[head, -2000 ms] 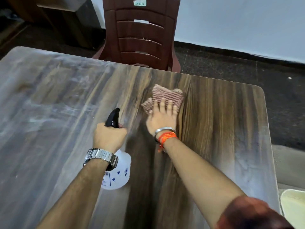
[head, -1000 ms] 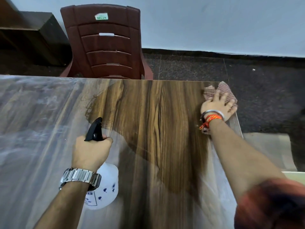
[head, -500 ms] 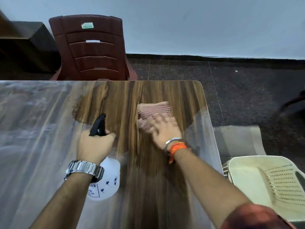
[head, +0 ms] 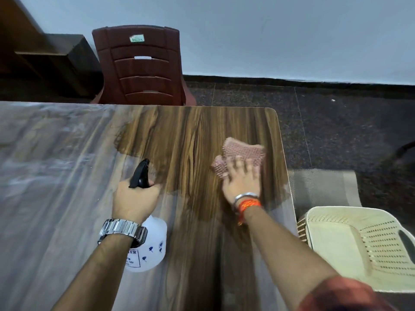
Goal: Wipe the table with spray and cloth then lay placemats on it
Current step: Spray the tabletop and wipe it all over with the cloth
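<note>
A wood-grain table (head: 67, 153) fills the view; its right part looks dark and wiped, its left part dusty and pale. My right hand (head: 242, 180) presses flat on a pink striped cloth (head: 244, 151) near the table's right edge. My left hand (head: 132, 198) grips the neck of a white spray bottle (head: 150, 250) with a black trigger head (head: 140, 173), which stands on the table. No placemats are in view.
A dark red plastic chair (head: 143, 66) stands behind the table's far edge. A cream plastic chair (head: 359, 243) sits to the right of the table, with a grey mat (head: 323, 187) on the floor beyond it. Dark furniture (head: 49, 61) is at the far left.
My right hand has slid the cloth from the table's middle toward the right edge. The left hand stays on the spray bottle. The view has shifted slightly.
</note>
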`<control>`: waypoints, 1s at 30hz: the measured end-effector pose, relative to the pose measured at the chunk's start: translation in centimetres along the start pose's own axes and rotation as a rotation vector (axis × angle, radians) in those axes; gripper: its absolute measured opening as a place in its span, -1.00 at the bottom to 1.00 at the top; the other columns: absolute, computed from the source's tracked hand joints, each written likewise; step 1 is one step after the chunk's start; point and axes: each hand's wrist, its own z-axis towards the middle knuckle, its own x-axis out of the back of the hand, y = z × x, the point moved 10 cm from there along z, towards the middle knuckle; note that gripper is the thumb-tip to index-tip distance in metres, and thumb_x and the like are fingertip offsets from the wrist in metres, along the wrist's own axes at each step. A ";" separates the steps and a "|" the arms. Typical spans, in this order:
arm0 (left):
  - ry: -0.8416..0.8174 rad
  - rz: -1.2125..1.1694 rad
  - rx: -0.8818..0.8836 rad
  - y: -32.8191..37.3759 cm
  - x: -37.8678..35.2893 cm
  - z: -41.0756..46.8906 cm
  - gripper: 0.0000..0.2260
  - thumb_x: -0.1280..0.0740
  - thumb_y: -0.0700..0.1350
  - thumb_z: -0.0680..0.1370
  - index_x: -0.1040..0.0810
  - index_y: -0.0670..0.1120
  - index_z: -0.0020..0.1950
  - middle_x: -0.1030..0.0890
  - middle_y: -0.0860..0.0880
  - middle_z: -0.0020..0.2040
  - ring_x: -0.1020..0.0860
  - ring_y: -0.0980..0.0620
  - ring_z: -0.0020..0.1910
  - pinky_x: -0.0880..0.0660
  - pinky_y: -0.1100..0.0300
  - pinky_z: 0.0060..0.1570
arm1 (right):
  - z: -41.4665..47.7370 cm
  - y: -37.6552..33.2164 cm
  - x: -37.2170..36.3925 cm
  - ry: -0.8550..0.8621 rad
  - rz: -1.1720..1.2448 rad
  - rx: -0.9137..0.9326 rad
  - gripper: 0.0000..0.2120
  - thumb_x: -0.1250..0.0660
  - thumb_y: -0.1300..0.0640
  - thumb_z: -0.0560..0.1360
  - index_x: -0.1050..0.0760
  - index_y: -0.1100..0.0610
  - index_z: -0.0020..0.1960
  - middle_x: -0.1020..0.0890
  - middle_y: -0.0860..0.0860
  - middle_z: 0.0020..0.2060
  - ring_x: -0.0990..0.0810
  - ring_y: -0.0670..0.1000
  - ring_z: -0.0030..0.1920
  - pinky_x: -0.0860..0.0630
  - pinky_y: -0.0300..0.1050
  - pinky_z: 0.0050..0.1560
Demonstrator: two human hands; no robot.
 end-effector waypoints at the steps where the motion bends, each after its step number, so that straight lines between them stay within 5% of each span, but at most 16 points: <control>1: 0.001 0.003 0.002 -0.1 0.1 -0.5 -0.88 -0.39 -0.15 0.39 -0.56 -0.10 -0.35 -0.59 -0.12 -0.40 -0.55 -0.17 -0.32 -0.35 0.20 -0.39 | -1.8 -3.7 -0.8 -0.025 0.018 0.120 -0.42 -0.02 -0.11 0.52 -0.06 -0.11 0.54 -0.13 -0.01 0.54 -0.04 0.21 0.52 0.18 0.19 0.47; 5: 0.022 -0.015 0.036 -1.2 0.8 -1.8 -0.86 -0.43 -0.10 0.38 -0.60 -0.17 -0.30 -0.61 -0.19 -0.37 -0.59 -0.21 -0.30 -0.43 0.17 -0.37 | -12.0 -16.4 -5.0 -0.224 -0.072 0.723 -0.47 -0.02 -0.11 0.56 -0.08 -0.13 0.52 -0.10 -0.06 0.54 0.07 0.12 0.54 0.26 0.16 0.48; 7: -0.023 -0.013 0.020 -1.3 0.5 -2.7 -0.85 -0.46 -0.13 0.39 -0.59 -0.15 -0.32 -0.59 -0.15 -0.40 -0.57 -0.17 -0.32 -0.39 0.18 -0.38 | -13.9 -16.3 -5.4 -0.224 -0.040 0.750 -0.50 -0.01 -0.12 0.57 -0.12 -0.14 0.51 -0.15 -0.09 0.53 0.03 0.07 0.54 0.23 0.12 0.49; 12: -0.182 0.003 -0.006 -1.7 -0.8 -4.7 -0.75 -0.45 -0.14 0.44 -0.52 -0.14 -0.41 -0.53 -0.08 -0.49 -0.49 -0.06 -0.42 -0.37 0.21 -0.39 | -9.3 -3.6 -1.9 -0.018 0.056 0.189 -0.45 0.00 -0.14 0.49 -0.22 -0.15 0.48 -0.30 -0.06 0.48 -0.22 0.14 0.48 -0.02 0.16 0.46; 17: -0.244 -0.019 -0.010 -4.3 0.2 -5.7 -0.77 -0.47 -0.12 0.46 -0.55 -0.17 -0.35 -0.49 -0.03 -0.52 -0.46 -0.01 -0.51 -0.34 0.25 -0.42 | -7.3 10.7 0.4 0.043 0.087 -0.318 -0.47 0.05 -0.14 0.57 -0.04 -0.15 0.54 -0.09 -0.05 0.55 -0.02 0.13 0.53 0.10 0.17 0.50; 20: -0.215 -0.008 -0.002 -6.5 2.4 -5.8 -0.76 -0.45 -0.14 0.43 -0.50 -0.13 -0.40 -0.49 -0.05 -0.51 -0.46 -0.05 -0.48 -0.33 0.24 -0.43 | -9.6 9.3 -0.2 0.067 0.125 -0.429 -0.47 0.04 -0.13 0.59 0.00 -0.15 0.54 -0.04 -0.05 0.55 0.04 0.14 0.54 0.14 0.19 0.49; 22: -0.182 0.019 0.016 -8.3 3.9 -5.6 -0.77 -0.43 -0.13 0.41 -0.48 -0.11 -0.41 -0.51 -0.08 -0.48 -0.47 -0.09 -0.45 -0.31 0.23 -0.44 | -11.9 3.8 -1.2 0.067 0.081 -0.301 -0.46 0.02 -0.13 0.57 -0.04 -0.14 0.54 -0.10 -0.02 0.54 -0.04 0.19 0.53 0.12 0.21 0.48; 26: -0.126 0.047 0.052 -10.8 6.8 -5.0 -0.78 -0.41 -0.10 0.37 -0.51 -0.24 -0.34 -0.54 -0.19 -0.44 -0.47 -0.14 -0.43 -0.38 0.18 -0.40 | -20.1 -12.5 -5.0 -0.033 0.033 0.234 -0.45 -0.04 -0.12 0.49 -0.24 -0.12 0.48 -0.28 0.00 0.48 -0.20 0.22 0.48 0.07 0.20 0.46; 30: -0.071 0.077 0.017 -10.7 8.6 -5.2 -0.75 -0.43 -0.13 0.39 -0.55 -0.33 -0.22 -0.57 -0.27 -0.37 -0.46 -0.15 -0.40 -0.36 0.17 -0.41 | -28.5 -23.1 -8.4 -0.203 -0.001 0.594 -0.47 -0.02 -0.13 0.54 -0.17 -0.09 0.51 -0.14 -0.05 0.53 0.02 0.15 0.54 0.30 0.14 0.47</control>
